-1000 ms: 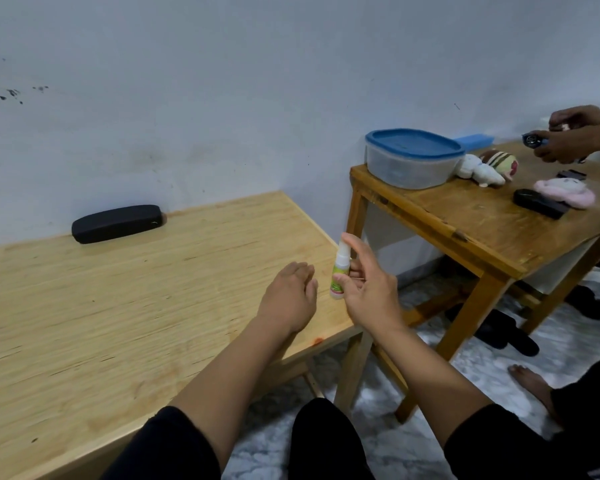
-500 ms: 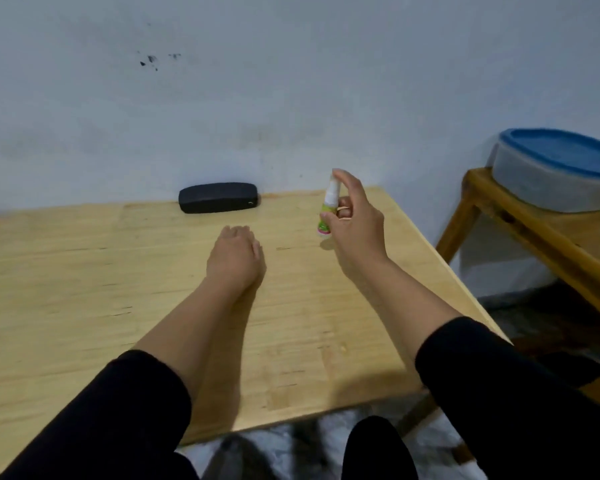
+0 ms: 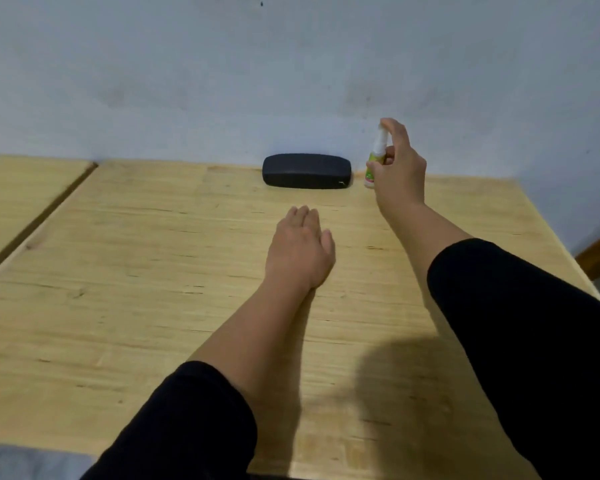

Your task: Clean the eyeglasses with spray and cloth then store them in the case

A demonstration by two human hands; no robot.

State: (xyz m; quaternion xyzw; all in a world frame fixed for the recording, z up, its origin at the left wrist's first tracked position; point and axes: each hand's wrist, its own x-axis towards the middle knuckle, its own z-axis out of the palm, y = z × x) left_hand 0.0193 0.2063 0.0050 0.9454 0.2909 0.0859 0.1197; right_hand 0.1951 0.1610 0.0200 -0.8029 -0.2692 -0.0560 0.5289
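The right hand [image 3: 400, 174] grips a small spray bottle [image 3: 376, 157], fingers curled round its body and the forefinger resting on the white nozzle at the top. The bottle stands upright, white above with a green label below, raised at the far edge of the tabletop [image 3: 118, 271], just right of the case [image 3: 307, 170]. The case is black, closed, and lies lengthwise against the wall [image 3: 222, 81]. The left hand [image 3: 300, 249] lies palm down on the tabletop nearer the viewer, released, fingers straight and together, holding nothing, well apart from the case. Both forearms are bare below black sleeves [image 3: 534, 323]. The tabletop is pale wood with visible grain; a second wooden surface [image 3: 21, 188] adjoins it on the left. The wall is plain pale blue-grey with a few dark specks near the top
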